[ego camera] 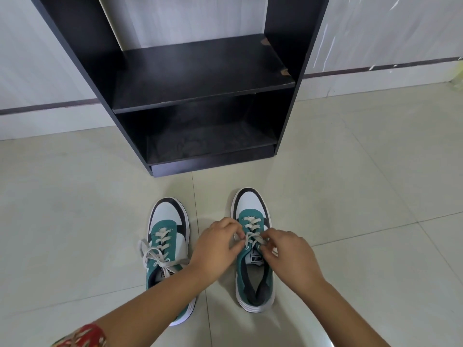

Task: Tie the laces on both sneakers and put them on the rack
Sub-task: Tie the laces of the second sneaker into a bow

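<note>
Both bare forearms reach forward and converge. The left hand (215, 246) is curled, knuckles up, fingertips pinched together. The right hand (288, 256) mirrors it, its grip likewise closed in a pinch, the two hands almost touching.

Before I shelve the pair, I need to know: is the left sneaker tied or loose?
Tied: the left sneaker shows a bow with loops near its tongue, and no hand touches its laces.

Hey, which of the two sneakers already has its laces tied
The left sneaker: a finished bow sits at its tongue. On the right sneaker both hands, left hand and right hand, are pinching the laces.
</note>
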`<move>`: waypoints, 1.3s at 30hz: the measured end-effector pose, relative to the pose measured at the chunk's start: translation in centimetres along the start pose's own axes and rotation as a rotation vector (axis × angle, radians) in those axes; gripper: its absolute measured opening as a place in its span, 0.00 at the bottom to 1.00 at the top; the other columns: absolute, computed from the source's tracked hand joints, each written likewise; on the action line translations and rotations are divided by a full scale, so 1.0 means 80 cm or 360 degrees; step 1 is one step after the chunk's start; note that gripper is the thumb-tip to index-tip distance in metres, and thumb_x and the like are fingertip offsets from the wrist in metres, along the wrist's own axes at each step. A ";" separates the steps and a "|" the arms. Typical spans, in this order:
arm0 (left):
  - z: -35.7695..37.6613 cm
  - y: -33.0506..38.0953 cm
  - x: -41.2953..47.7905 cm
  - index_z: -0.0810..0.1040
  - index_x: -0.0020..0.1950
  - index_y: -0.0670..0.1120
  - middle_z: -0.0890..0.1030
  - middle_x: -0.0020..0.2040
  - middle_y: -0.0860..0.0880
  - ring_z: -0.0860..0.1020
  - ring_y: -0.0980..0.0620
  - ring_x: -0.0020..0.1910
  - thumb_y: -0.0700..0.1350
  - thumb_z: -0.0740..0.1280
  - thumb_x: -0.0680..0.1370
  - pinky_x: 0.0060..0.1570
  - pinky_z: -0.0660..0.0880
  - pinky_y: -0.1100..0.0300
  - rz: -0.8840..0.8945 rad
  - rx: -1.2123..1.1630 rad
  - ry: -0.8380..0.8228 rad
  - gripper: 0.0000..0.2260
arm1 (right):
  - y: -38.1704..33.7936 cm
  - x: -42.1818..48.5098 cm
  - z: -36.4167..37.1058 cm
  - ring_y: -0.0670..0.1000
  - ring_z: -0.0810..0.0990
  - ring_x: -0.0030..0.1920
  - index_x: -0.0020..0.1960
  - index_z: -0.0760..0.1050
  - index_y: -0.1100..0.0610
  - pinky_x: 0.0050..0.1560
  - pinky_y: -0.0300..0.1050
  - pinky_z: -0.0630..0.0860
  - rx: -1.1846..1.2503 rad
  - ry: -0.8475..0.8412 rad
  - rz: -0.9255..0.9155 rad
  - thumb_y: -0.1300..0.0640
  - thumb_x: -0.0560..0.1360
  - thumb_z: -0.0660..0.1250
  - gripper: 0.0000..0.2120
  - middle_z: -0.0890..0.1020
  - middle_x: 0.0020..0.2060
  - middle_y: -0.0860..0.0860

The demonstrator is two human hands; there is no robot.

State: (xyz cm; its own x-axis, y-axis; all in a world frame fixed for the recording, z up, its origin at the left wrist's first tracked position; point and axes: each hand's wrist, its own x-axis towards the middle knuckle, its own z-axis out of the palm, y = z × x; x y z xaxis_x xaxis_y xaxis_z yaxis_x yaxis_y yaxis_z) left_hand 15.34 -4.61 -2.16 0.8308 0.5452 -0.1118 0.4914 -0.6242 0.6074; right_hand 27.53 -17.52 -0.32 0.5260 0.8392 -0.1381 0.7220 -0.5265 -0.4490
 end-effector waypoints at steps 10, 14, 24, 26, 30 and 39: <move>-0.014 -0.018 -0.020 0.77 0.46 0.53 0.83 0.42 0.55 0.79 0.55 0.43 0.49 0.65 0.76 0.48 0.75 0.56 -0.0009 0.0239 0.0055 0.02 | 0.044 -0.001 -0.027 0.52 0.78 0.44 0.36 0.72 0.48 0.35 0.43 0.67 -0.0141 -0.0372 0.0408 0.45 0.73 0.63 0.10 0.80 0.39 0.47; -0.010 -0.016 -0.026 0.75 0.53 0.55 0.83 0.46 0.56 0.79 0.56 0.45 0.49 0.64 0.76 0.53 0.72 0.59 -0.0012 0.0171 -0.0090 0.06 | 0.038 -0.007 -0.006 0.52 0.75 0.54 0.49 0.75 0.47 0.50 0.48 0.69 -0.0308 -0.0332 0.0153 0.46 0.74 0.60 0.09 0.79 0.49 0.47; -0.008 -0.008 -0.013 0.82 0.49 0.54 0.83 0.45 0.56 0.79 0.56 0.42 0.53 0.64 0.76 0.50 0.70 0.61 0.0117 0.0056 0.0066 0.08 | 0.024 0.000 -0.012 0.53 0.75 0.46 0.42 0.69 0.52 0.48 0.49 0.73 -0.0022 -0.0453 -0.0129 0.48 0.76 0.57 0.09 0.79 0.44 0.50; -0.005 -0.011 -0.015 0.82 0.47 0.54 0.83 0.45 0.57 0.78 0.56 0.42 0.54 0.63 0.76 0.51 0.66 0.62 0.0097 0.0110 0.0077 0.09 | 0.022 -0.001 -0.011 0.54 0.74 0.44 0.40 0.66 0.53 0.45 0.50 0.72 0.0083 -0.0508 -0.0076 0.51 0.76 0.57 0.08 0.77 0.41 0.51; -0.004 -0.017 -0.018 0.81 0.44 0.51 0.81 0.42 0.55 0.78 0.56 0.41 0.54 0.63 0.76 0.50 0.66 0.62 0.0016 0.0114 0.0049 0.10 | 0.024 -0.004 -0.005 0.52 0.72 0.40 0.35 0.62 0.50 0.44 0.53 0.73 0.0212 -0.0568 0.0001 0.52 0.75 0.55 0.10 0.73 0.35 0.48; -0.006 -0.018 -0.018 0.79 0.45 0.48 0.78 0.40 0.56 0.76 0.55 0.42 0.50 0.64 0.77 0.45 0.72 0.58 -0.0151 -0.0143 -0.0145 0.08 | 0.034 -0.009 -0.003 0.48 0.69 0.35 0.34 0.64 0.52 0.41 0.49 0.71 0.0368 -0.0542 0.0081 0.53 0.77 0.57 0.12 0.71 0.32 0.47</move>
State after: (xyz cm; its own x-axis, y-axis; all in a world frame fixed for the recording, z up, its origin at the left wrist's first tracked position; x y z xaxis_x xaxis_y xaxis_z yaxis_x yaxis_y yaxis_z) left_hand 13.31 -4.26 -2.49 0.8041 0.5437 -0.2404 0.5468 -0.5178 0.6580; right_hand 29.24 -19.63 -1.20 0.3513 0.8305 -0.4321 0.5584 -0.5564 -0.6153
